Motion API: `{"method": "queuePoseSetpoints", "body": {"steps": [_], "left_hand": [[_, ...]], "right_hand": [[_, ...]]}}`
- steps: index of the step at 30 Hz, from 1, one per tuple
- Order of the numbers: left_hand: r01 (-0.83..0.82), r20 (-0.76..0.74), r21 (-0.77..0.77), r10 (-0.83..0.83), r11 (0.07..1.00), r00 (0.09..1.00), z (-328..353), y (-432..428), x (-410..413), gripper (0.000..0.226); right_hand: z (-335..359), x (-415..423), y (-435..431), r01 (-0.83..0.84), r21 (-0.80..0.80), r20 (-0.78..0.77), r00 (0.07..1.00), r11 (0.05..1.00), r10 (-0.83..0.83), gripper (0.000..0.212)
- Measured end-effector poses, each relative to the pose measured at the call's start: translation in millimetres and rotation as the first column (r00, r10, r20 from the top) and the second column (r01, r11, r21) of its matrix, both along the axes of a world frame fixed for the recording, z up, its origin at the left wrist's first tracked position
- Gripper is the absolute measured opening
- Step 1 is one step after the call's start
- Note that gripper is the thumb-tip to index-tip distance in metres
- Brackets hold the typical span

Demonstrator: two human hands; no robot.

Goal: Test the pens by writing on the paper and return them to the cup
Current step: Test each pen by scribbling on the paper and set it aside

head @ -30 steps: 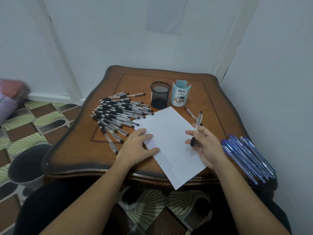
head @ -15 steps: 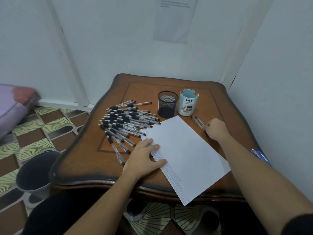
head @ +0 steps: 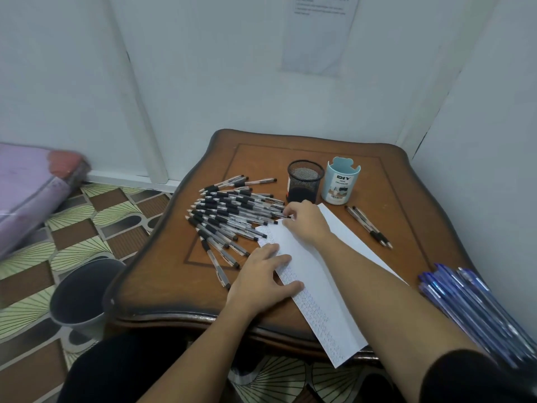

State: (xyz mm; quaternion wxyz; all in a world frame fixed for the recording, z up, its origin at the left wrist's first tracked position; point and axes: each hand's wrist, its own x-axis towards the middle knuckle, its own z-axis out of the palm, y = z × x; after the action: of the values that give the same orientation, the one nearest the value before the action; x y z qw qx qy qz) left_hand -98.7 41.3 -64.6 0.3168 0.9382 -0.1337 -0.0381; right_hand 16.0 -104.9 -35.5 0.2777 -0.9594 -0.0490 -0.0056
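A large pile of black-capped pens (head: 232, 213) lies fanned out on the left half of the wooden table (head: 162, 271). The white paper (head: 325, 309), with rows of small test marks along its left edge, lies in the middle. My left hand (head: 264, 274) presses flat on the paper's left edge. My right hand (head: 305, 219) reaches across the paper to the right end of the pile, where its curled fingertips pinch the end of one black pen. A black mesh cup (head: 305, 181) and a pale blue organiser cup (head: 341, 181) stand behind the paper.
Two black pens (head: 369, 225) lie on the table right of the paper. Several blue pens (head: 470, 303) are heaped at the table's right front edge. A dark bin (head: 84, 292) stands on the patterned floor to the left. Walls close in behind and to the right.
My right hand laid its pen down on the right beside another, then crossed left over the paper to the black pen pile. My left hand stayed on the paper.
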Motion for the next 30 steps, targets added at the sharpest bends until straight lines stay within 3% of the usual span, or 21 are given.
{"method": "queuePoseSetpoints", "body": {"steps": [4,7,8,10,12,14,16,20,25,27,30], "left_hand": [[0.008,0.001,0.013,-0.008,1.000,1.000,-1.2,0.2,0.6,0.066],[0.000,-0.001,-0.008,0.000,1.000,1.000,-2.8,0.6,1.0,0.066],[-0.002,0.000,-0.010,0.002,1.000,1.000,-3.0,0.4,0.9,0.066],[-0.003,0.005,-0.007,0.003,1.000,1.000,-2.6,-0.1,0.8,0.067],[-0.001,0.012,0.000,0.001,1.000,1.000,-2.6,0.2,0.8,0.066],[-0.002,0.008,-0.001,0.003,1.000,1.000,-2.7,1.1,1.1,0.066],[-0.003,-0.001,-0.002,0.003,1.000,1.000,-2.2,0.7,0.9,0.066],[-0.008,-0.009,0.003,0.008,1.000,1.000,-0.7,-0.2,-0.1,0.065],[-0.015,-0.007,0.005,0.015,1.000,1.000,0.7,-1.3,-1.0,0.064],[-0.013,-0.011,0.010,0.013,1.000,1.000,1.2,-1.3,-1.5,0.065],[-0.008,-0.008,0.025,0.009,1.000,1.000,2.5,-1.7,-1.9,0.065]], "right_hand": [[-1.7,-3.1,-3.0,0.031,0.069,0.021,0.999,0.997,-0.033,0.004],[10.3,-12.8,-16.1,0.078,0.365,0.011,0.996,0.928,-0.088,0.004],[17.9,-18.3,-20.9,0.144,0.516,-0.021,0.988,0.844,-0.156,0.005],[35.1,-30.1,-31.2,0.268,0.768,-0.132,0.955,0.581,-0.267,0.006],[47.0,-40.0,-42.1,0.286,0.904,-0.195,0.937,0.318,-0.289,0.002],[53.3,-50.6,-50.3,0.240,0.954,-0.184,0.942,0.181,-0.281,0.012],[56.9,-62.2,-55.6,0.217,0.962,-0.161,0.941,0.167,-0.297,0.019],[59.7,-83.1,-61.1,0.283,0.915,-0.193,0.933,0.288,-0.304,0.014],[54.5,-110.8,-72.8,0.211,0.937,-0.152,0.964,0.279,-0.217,0.017],[50.1,-121.5,-78.8,0.227,0.943,-0.186,0.966,0.242,-0.180,0.019],[36.9,-138.3,-86.1,0.294,0.945,-0.280,0.953,0.139,-0.115,0.046]]}}
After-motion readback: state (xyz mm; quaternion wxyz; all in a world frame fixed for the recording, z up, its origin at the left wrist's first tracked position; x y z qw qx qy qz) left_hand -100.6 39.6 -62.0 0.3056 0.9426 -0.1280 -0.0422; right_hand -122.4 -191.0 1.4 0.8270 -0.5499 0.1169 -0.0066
